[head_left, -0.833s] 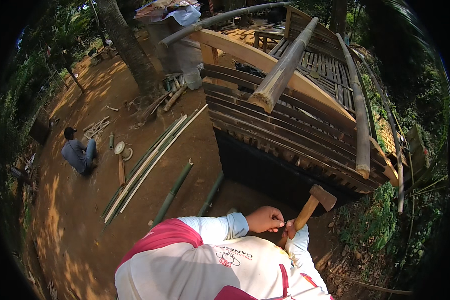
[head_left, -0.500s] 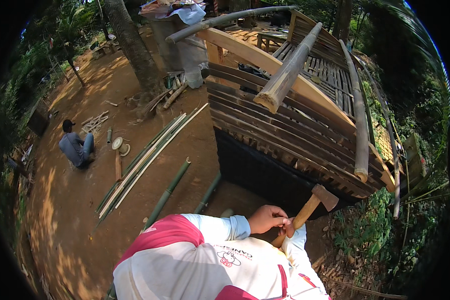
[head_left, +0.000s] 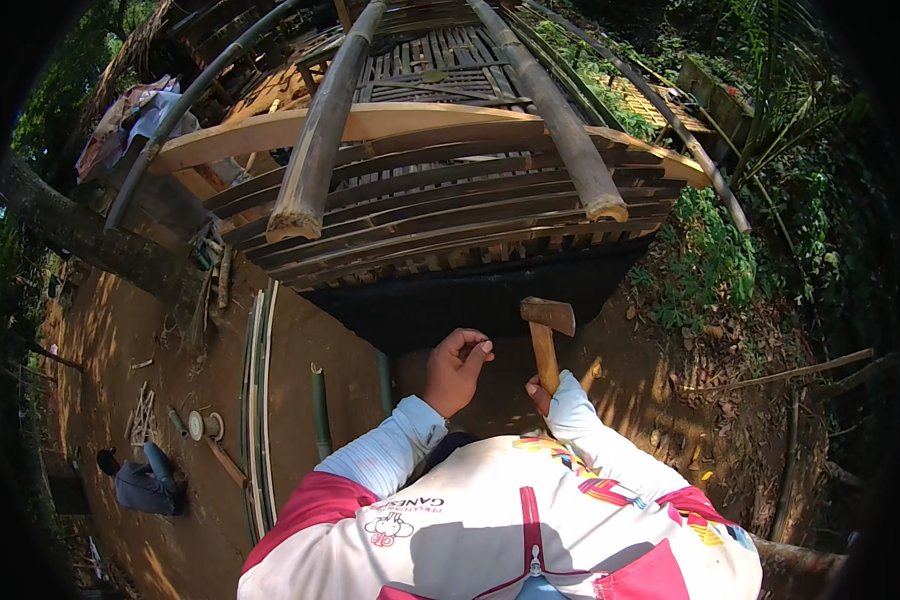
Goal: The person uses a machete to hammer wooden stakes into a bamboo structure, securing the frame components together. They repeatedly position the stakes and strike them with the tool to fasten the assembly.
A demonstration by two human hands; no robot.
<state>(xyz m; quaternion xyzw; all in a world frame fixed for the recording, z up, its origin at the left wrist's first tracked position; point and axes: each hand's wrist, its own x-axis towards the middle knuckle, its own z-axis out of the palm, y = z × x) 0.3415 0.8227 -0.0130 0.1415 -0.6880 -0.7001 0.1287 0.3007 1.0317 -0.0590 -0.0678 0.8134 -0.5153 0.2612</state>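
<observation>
My right hand (head_left: pixel 538 396) grips the wooden handle of a hatchet (head_left: pixel 544 352), which stands head up with its blade to the right. The sleeve cuff partly covers that hand. To its left, my left hand (head_left: pixel 456 374) is raised with fingers curled and thumb and fingertips pinched together. Anything between those fingertips is too small to make out. The two hands are apart. Beyond them is a slatted bamboo structure (head_left: pixel 440 240) with a black sheet (head_left: pixel 420 312) hanging along its near side; neither hand touches it.
Two thick bamboo poles (head_left: pixel 315 150) (head_left: pixel 560 130) jut toward me over a pale plank (head_left: pixel 410 120). Long split bamboo strips (head_left: pixel 258 400) lie at left, beside a green bamboo pole (head_left: pixel 320 410). A person (head_left: pixel 142 482) sits on the ground farther left, near a spool (head_left: pixel 206 426). Plants (head_left: pixel 710 260) grow at right.
My view has swung right, facing the structure more squarely. My left hand has moved away from the right hand and the hatchet handle. The hatchet now stands more upright.
</observation>
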